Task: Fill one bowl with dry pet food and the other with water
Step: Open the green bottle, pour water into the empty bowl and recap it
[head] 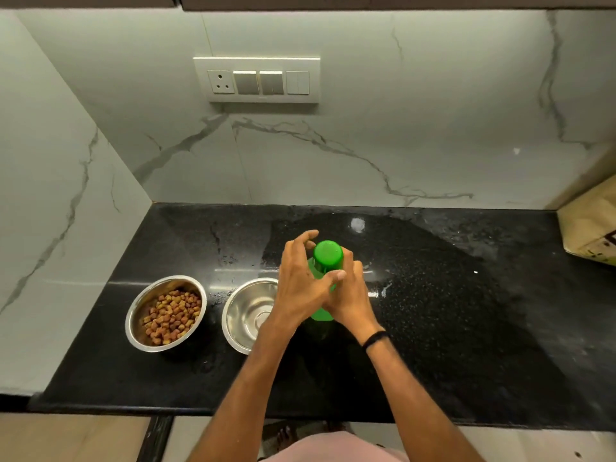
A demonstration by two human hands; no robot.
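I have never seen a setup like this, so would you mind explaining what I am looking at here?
There is no machine: a person wears a camera on the head, looking down at their own hands. On the black counter stand two steel bowls. The left bowl holds pet food; the right bowl is empty. The right hand grips a green bottle. The left hand curls around its cap; whether it grips is unclear. A bag sits far right.
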